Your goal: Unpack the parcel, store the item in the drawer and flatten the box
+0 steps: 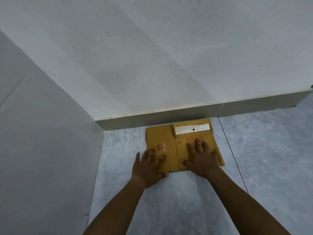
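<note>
The box (171,143) is seen collapsed on the floor (254,150), lower centre of the frame, its far edge tucked against the skirting (169,116) at the wall corner. Both hands are laid flat with fingers spread, gripping nothing: the left hand (149,165) on the near left corner, the right hand (201,158) on the right panel. The box is wider than it is deep. Open floor is left at lower right; the wall (42,133) crowds the left. Flattening is judged nearly finished.
</note>
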`<act>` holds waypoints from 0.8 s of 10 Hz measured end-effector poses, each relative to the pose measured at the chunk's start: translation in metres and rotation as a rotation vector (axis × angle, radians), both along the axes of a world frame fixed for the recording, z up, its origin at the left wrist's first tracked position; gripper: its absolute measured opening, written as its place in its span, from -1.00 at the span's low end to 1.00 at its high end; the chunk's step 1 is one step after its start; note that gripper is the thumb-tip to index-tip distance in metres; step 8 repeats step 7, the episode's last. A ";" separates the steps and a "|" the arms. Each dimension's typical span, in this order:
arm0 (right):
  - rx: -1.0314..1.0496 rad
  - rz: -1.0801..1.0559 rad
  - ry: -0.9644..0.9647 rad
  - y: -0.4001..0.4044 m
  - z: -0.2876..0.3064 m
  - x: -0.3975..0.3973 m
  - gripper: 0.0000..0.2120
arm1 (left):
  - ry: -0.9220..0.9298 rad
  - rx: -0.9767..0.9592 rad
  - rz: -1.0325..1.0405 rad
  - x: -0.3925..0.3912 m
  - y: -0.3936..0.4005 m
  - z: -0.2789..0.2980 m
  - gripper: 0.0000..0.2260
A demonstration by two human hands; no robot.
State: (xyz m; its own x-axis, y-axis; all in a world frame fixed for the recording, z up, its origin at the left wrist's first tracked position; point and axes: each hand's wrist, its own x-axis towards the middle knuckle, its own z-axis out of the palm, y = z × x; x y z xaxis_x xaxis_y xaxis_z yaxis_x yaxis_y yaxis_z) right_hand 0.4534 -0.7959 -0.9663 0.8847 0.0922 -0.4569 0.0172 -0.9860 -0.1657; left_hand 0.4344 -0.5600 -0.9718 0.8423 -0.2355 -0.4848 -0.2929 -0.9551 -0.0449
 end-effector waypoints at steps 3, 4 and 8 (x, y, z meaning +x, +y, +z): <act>-0.069 0.035 0.070 0.003 0.001 0.007 -0.10 | 0.102 -0.037 0.073 0.009 -0.007 0.000 -0.18; -0.078 0.040 0.084 0.005 0.003 0.005 -0.11 | 0.156 0.022 0.056 0.013 -0.010 0.011 -0.16; -0.017 0.015 0.094 -0.024 0.061 0.003 -0.26 | 0.184 -0.065 0.151 0.022 -0.025 0.063 -0.28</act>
